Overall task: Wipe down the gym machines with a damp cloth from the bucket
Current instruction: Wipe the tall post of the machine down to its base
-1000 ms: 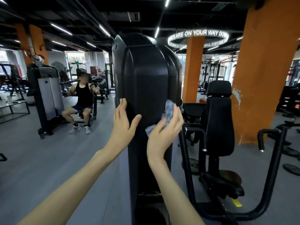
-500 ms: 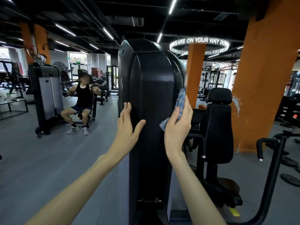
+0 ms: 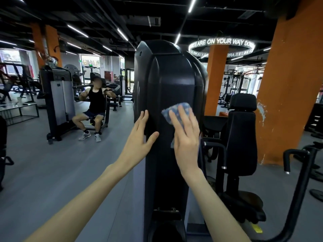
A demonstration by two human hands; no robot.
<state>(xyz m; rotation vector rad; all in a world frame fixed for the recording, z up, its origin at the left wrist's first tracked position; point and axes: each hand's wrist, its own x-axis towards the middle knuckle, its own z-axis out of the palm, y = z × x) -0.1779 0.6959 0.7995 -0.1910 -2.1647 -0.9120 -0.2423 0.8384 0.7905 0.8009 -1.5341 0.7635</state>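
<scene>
Two bare forearms [image 3: 97, 186], uncovered from wrist to the lower edge of the frame, bare left hand [image 3: 139, 138] at centre, bare right hand [image 3: 187, 138] just right of centre, slender wrists [image 3: 189, 169], long slim fingers [image 3: 186, 117]

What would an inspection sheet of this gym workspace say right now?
Surface: black machine shroud, upright, glossy.
Job's things: blue cloth flat on the shroud's front; bucket not in view.
Clutter: nothing seen.
Grippers: left hand, fingers straight, at the shroud's left edge; right hand presses the cloth flat.
Cables: nothing seen.
Surroundings: grey floor, orange pillar, padded seat on the right; a person seated on a machine at left.
</scene>
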